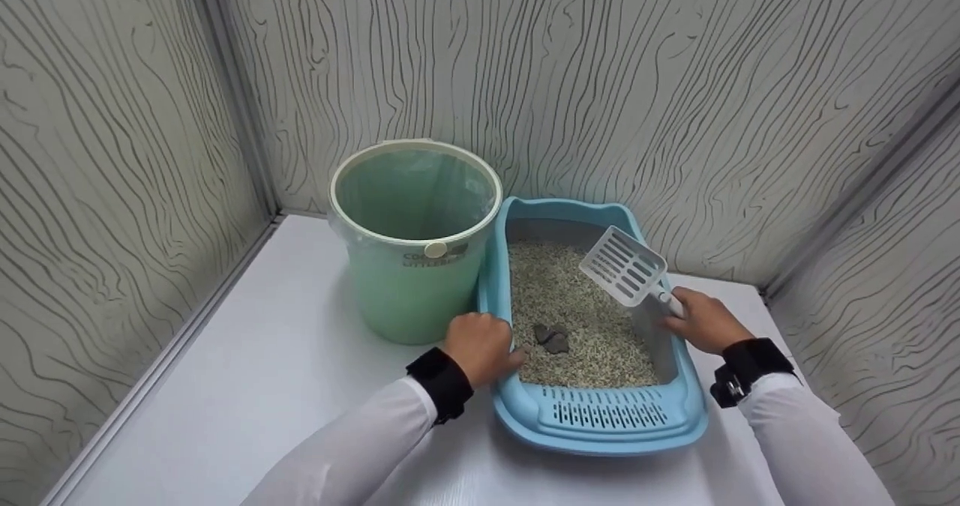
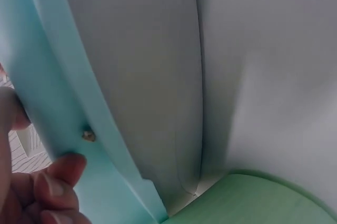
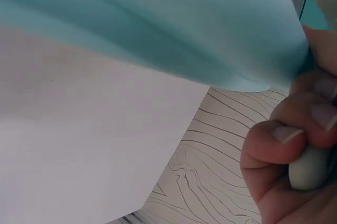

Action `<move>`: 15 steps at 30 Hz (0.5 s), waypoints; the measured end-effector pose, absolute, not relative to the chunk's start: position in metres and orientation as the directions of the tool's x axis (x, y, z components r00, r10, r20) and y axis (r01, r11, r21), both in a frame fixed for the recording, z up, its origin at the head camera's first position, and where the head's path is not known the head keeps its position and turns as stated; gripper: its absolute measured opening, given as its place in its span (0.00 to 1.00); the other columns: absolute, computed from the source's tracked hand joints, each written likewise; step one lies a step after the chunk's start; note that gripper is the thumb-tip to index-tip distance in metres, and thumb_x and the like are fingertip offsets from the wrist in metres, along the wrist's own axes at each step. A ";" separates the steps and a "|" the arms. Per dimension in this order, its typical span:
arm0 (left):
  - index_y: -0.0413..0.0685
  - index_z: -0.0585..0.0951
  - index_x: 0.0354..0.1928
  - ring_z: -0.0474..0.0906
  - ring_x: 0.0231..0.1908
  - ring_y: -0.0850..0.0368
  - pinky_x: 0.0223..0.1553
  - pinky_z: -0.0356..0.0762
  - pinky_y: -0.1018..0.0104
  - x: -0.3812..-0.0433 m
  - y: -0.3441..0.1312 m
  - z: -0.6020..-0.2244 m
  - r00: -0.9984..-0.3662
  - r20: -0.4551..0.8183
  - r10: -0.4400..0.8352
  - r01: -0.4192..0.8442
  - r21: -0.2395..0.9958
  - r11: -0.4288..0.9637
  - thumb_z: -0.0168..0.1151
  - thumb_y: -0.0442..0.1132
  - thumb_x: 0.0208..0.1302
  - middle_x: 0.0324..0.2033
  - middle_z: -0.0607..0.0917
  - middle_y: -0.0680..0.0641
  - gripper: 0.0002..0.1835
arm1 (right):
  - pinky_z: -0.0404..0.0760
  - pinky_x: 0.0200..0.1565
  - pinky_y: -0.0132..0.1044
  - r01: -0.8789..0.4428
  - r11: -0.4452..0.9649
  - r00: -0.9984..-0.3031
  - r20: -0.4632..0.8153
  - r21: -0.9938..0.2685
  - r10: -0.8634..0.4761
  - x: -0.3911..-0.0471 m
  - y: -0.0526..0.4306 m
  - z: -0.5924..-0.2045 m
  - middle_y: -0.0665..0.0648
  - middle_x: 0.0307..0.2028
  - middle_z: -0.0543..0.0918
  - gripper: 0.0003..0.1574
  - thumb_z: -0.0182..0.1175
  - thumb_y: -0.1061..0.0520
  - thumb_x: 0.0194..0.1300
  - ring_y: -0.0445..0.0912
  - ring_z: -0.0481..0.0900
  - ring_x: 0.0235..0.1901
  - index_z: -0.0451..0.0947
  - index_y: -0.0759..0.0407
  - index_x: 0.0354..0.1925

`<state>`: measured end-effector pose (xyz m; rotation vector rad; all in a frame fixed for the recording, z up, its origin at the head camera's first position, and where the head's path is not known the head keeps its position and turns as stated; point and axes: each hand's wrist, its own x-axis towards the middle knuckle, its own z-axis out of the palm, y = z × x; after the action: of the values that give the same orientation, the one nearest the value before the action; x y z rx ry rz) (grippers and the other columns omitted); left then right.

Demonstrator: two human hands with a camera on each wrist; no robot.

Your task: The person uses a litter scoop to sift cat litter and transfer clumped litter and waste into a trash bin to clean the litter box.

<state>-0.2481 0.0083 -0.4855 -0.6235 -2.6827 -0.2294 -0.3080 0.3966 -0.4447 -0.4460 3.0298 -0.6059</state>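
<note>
Pale walls [image 1: 465, 56] patterned with dark wood-grain lines close in a white table [image 1: 247, 386]. On it, right of centre, stands a blue tray [image 1: 604, 440] with a raised back and slots across its near ledge. Just beside the tray's left side is an upright green bin [image 1: 409, 296], its cream rim ringing a mouth lined with a clear bag [image 1: 469, 187]. Grainy beige litter [image 1: 592, 360] covers the tray's floor. White sleeves [image 1: 360, 442] reach in from the near edge, and the two hands are well apart, one at each side of the tray. The left hand [image 1: 480, 347] grips the tray's left rim, its thumb lying over the inner side; the right hand [image 1: 703, 320] has its fingers curled round the handle of a white scoop [image 1: 645, 285]. The scoop's slotted blade hangs above the right part of the litter, tilted and pointing toward the back left; the right wrist view shows the rounded pale handle end beneath the fingers. Black bands [image 1: 441, 382] wrap both wrists. Dark grey lumps [image 1: 555, 339] lie on the litter near the left thumb, apart from the scoop. Smallest is a brownish speck [image 2: 88, 136] on the tray's blue side, close to the left fingertips.
</note>
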 end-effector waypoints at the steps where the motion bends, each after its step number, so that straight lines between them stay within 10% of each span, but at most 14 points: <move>1: 0.55 0.63 0.10 0.65 0.13 0.57 0.14 0.58 0.60 -0.249 0.009 -0.485 -0.834 0.388 0.392 0.452 0.075 0.889 0.67 0.57 0.62 0.11 0.71 0.53 0.30 | 0.82 0.44 0.57 -0.278 0.884 -0.958 0.043 -0.376 -0.283 -0.308 0.397 -0.445 0.71 0.47 0.86 0.16 0.67 0.58 0.69 0.65 0.86 0.48 0.77 0.65 0.51; 15: 0.55 0.66 0.12 0.76 0.17 0.53 0.16 0.67 0.56 -0.253 0.016 -0.472 -0.896 0.313 0.313 0.354 0.079 0.932 0.68 0.58 0.63 0.15 0.79 0.51 0.29 | 0.79 0.39 0.48 -0.292 0.873 -0.956 0.083 -0.391 -0.282 -0.298 0.407 -0.449 0.65 0.41 0.86 0.10 0.63 0.59 0.71 0.54 0.85 0.39 0.75 0.61 0.47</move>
<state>-0.2532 0.0163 -0.4718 -0.4934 -2.7919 -0.1932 -0.2983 0.4075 -0.4492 -0.4693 3.0623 -0.6450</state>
